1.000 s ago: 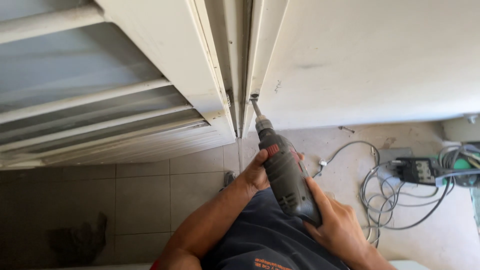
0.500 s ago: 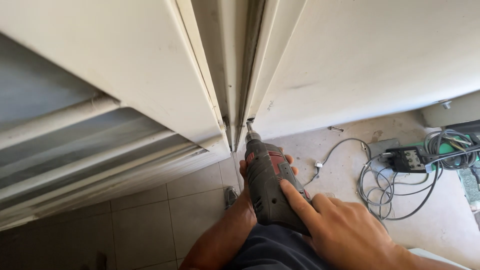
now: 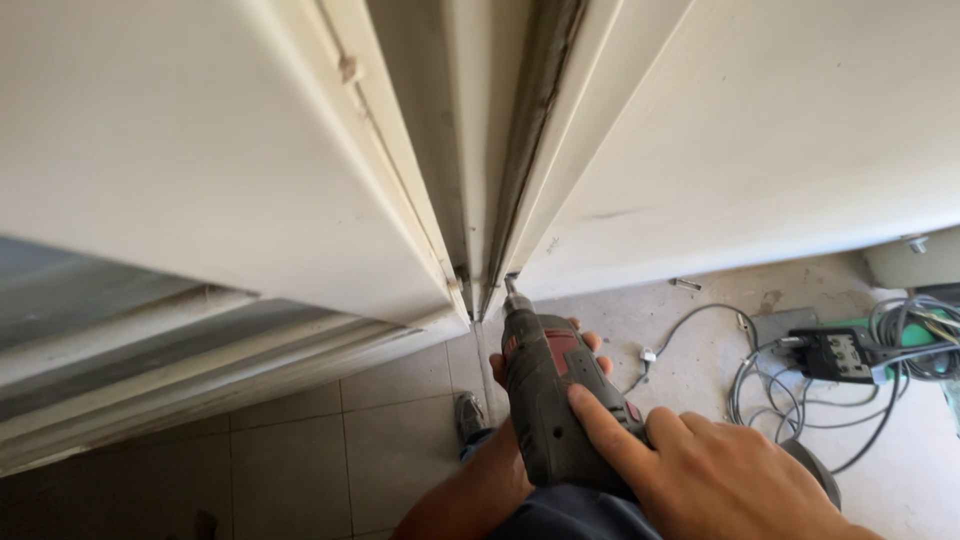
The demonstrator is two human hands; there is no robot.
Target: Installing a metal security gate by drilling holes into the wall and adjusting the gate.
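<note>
I'm holding a dark grey power drill (image 3: 553, 410) w/ red panels in both hands, approx centre-bottom of the view. My right hand (image 3: 720, 475) is lying on the drill's rear body from the 4 o'clock side, index finger stretched flat along the casing and pointing toward 10 o'clock; it's grasping the drill, not clenched around a trigger that I can see. My left hand (image 3: 545, 350) is sitting mostly behind the drill, fingertips curling round the front part near the chuck, so it's gripping the drill too; the left forearm is running down to 6 o'clock.

The drill's bit (image 3: 512, 290) is pointing up toward 12 o'clock, its tip touching the bottom end of the cream-white door frame (image 3: 470, 180), right at the narrow dark gap between two panels. The white panel (image 3: 200, 140) is filling the 9 to 11 o'clock area, another white panel (image 3: 760, 130) the 1 to 3 o'clock area.

On the tiled floor (image 3: 330, 440) below, my shoe (image 3: 470, 420) is showing just at 9 o'clock of the drill. At 3 o'clock, well apart from the hands, grey cables (image 3: 790, 400) are lying in loose loops beside a black power strip (image 3: 835, 352) and a green item I can't make out.
</note>
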